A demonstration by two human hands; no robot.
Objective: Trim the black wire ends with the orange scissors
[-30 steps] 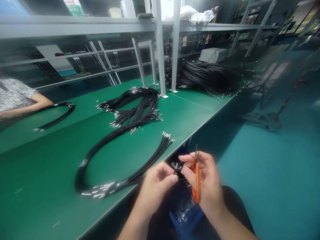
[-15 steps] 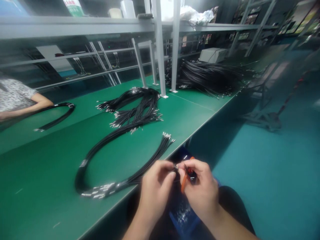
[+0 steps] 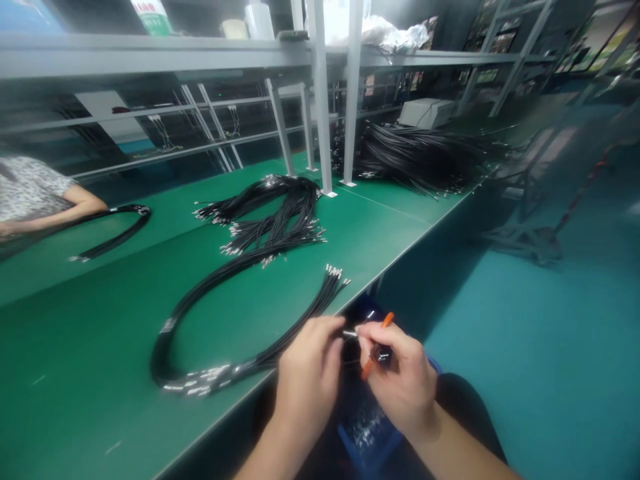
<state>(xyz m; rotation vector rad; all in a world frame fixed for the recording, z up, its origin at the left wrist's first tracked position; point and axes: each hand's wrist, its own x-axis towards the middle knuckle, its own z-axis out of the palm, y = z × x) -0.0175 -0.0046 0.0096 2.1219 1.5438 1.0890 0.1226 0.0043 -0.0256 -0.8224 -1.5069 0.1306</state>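
Observation:
My right hand [image 3: 403,380] is closed around a small hand tool with orange handles [image 3: 369,368], likely cutters or pliers; its jaws are hard to see. The same hand's thumb and forefinger pinch one end of a thin silver piece [image 3: 350,333]. My left hand [image 3: 307,373] is closed at the other end of that piece, its thumb and fingers curled together; what lies inside them is hidden. Beside my left hand, a long bundle of black cables [image 3: 200,290] with silver ends curves over the green table [image 3: 100,353], wrapped with clear bands.
Below my hands is a blue bin [image 3: 370,433] with small shiny bits. More black cables [image 3: 280,207] lie farther back, with a large heap [image 3: 415,157] behind the grey posts [image 3: 320,100]. At left, another person's arm [image 3: 83,200] rests near a cable bundle.
My hands have drawn slightly apart, and the silver piece now shows between them. The orange-handled tool has turned a little in my right hand. The cable bundles have stayed put.

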